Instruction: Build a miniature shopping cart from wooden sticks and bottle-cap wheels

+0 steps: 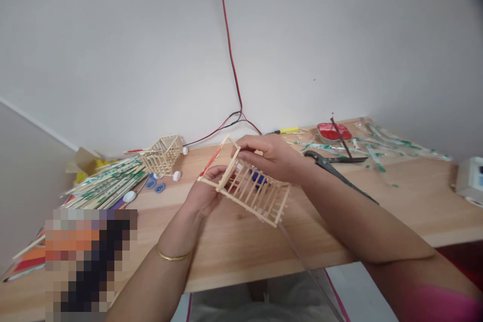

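Note:
A small open frame of thin wooden sticks (251, 209), with slatted sides and one red-coloured strip at its left end, is held tilted above the table. My left hand (206, 193) is closed on its left end from below, some fingers hidden behind the sticks. At the top edge, my right hand (267, 153) pinches a corner of the frame, fingers closed. Something dark blue (259, 178) shows through the slats; I cannot tell whether it belongs to the frame. A clear thin strand (298, 256) runs down from near the frame's lower right corner.
Another stick-built cart (162, 156) stands at the back left by white caps (176, 176), blue caps (159, 187) and bundled sticks (109, 181). Black-handled pliers (339, 176), a red-filled dish (334, 132), a yellow-handled tool (289, 131) and wrapper strips (400, 143) lie right.

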A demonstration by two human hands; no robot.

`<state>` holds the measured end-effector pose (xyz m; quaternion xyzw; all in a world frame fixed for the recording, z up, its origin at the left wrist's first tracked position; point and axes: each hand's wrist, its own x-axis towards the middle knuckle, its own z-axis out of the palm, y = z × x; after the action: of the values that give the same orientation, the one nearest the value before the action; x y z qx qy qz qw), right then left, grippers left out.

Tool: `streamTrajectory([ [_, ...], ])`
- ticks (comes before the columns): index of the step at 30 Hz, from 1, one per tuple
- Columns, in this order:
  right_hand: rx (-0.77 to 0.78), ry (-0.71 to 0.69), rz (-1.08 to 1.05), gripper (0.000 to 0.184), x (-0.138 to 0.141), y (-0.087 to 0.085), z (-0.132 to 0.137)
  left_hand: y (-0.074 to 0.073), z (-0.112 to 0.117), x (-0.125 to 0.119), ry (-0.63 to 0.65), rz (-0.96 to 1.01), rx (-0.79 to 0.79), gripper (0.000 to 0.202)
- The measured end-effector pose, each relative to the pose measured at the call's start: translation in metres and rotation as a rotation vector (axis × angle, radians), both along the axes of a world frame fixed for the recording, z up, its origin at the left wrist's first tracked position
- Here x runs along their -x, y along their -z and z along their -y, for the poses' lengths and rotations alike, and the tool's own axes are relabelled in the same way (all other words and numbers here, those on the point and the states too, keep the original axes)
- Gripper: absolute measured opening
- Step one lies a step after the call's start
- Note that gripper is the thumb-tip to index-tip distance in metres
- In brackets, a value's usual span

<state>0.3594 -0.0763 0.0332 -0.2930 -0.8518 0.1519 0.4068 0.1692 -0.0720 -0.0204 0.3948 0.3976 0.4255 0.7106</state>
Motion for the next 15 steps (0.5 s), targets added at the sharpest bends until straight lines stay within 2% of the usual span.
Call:
streamTrajectory([
  [2,0.002,0.006,-0.002,0.017,-0.001,0.0,0.0,0.001,-0.001,0.002,0.008,0.024,-0.005,0.021],
  [8,0.007,0.005,-0.005,0.017,-0.001,0.001,-0.001,0.004,-0.008,0.011,0.145,0.078,-0.063,0.035],
  [15,0.031,0.018,-0.012,0.016,-0.001,-0.001,-0.001,0.001,-0.011,0.018,0.122,0.001,-0.023,0.064],
])
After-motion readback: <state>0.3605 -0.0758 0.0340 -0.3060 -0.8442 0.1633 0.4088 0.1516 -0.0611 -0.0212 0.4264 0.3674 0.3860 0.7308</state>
